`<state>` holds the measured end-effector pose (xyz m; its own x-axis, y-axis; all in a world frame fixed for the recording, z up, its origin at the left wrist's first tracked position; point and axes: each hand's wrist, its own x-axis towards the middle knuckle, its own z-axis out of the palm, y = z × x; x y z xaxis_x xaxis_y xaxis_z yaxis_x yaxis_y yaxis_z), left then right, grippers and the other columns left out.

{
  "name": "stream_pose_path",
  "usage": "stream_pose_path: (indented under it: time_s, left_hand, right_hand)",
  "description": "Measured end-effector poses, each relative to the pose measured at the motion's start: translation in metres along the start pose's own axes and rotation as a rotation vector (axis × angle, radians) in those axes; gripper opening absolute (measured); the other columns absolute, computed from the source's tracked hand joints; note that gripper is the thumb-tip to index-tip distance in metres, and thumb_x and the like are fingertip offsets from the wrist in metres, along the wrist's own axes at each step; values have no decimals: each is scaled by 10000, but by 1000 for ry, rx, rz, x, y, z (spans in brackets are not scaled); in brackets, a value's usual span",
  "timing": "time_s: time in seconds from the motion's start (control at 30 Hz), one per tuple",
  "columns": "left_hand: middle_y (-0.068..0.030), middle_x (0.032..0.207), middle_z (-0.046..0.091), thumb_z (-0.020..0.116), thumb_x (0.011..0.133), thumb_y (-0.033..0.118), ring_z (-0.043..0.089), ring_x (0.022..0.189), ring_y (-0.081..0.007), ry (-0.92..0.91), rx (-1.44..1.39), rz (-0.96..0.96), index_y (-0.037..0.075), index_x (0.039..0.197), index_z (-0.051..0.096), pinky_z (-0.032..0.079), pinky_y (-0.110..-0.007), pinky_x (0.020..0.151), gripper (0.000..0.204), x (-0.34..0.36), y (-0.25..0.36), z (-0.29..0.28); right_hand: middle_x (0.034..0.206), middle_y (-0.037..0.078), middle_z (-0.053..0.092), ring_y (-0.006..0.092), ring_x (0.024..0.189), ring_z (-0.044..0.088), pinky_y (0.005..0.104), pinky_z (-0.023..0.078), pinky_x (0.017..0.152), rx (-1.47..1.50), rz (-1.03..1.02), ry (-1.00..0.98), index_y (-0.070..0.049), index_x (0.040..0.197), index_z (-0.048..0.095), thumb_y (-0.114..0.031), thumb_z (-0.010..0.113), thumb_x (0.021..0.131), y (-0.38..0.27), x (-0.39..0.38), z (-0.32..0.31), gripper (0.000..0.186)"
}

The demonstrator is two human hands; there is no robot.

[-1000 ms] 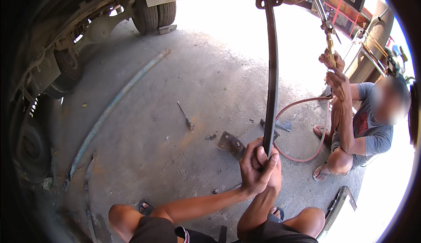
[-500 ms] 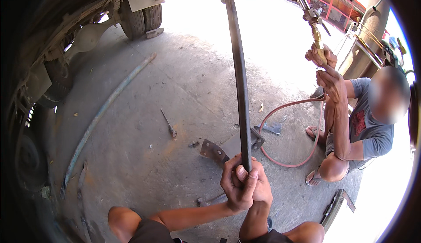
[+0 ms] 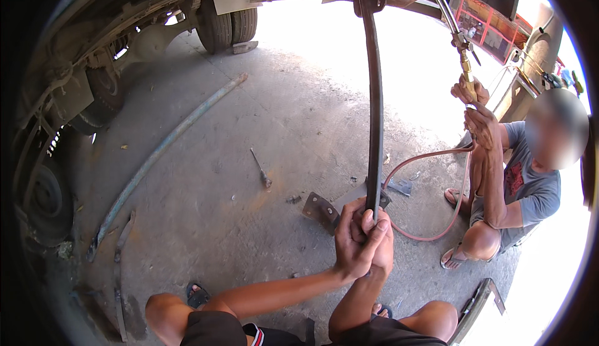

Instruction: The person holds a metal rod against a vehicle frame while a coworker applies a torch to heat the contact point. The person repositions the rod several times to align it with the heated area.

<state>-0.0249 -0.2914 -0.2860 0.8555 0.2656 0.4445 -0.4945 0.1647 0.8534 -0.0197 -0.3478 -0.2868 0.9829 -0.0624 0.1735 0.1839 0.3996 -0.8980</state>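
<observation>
A long dark metal bar (image 3: 375, 102) rises from my two hands toward the metal bracket (image 3: 369, 0) under the vehicle. My left hand (image 3: 350, 241) is closed around the bar's near end. Pressed against it, my right hand (image 3: 382, 241) grips the same end, and the overlapping fingers hide the bar's tip. Whether the far end is fixed to the bracket I cannot tell. Just beyond my hands, a flat metal plate with holes (image 3: 321, 210) lies on the ground.
At right a squatting person (image 3: 521, 177) holds a gas torch (image 3: 463, 46) up to the vehicle; its red hose (image 3: 417, 159) loops over the ground. A long pipe (image 3: 168, 143), a thin pointed tool (image 3: 261, 168) and a metal strip (image 3: 118, 265) lie at left, near truck wheels (image 3: 215, 28).
The whole scene has shifted rightward in the picture as my head turned. Both my hands keep their hold on the bar, and the other person still holds the torch up.
</observation>
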Motion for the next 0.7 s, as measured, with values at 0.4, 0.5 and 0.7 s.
stream_pose_path:
  time_s: [0.4,0.5,0.7]
  left_hand:
    - [-185,1326,530,633,895,430,505,1243,-264,-100,171,56,-89,1389,434,392,-397,1053,744,30,-31,-112]
    - [-189,1362,502,647,872,465,479,1281,-276,-147,173,87,-91,1408,408,377,-410,1071,808,32,-34,-118]
    - [-201,1321,529,681,867,477,537,1206,-291,-56,94,137,-93,1352,452,432,-425,1015,783,21,-25,-93]
  right_hand:
    - [633,-69,419,30,549,357,228,283,473,190,71,-224,-54,839,525,-447,602,991,85,36,70,428]
    - [631,-68,438,22,522,351,221,266,447,335,121,-290,-44,867,545,-461,602,986,90,36,71,438]
    - [625,-70,453,21,547,376,218,301,474,201,85,-259,-42,890,568,-467,586,993,55,23,63,438]
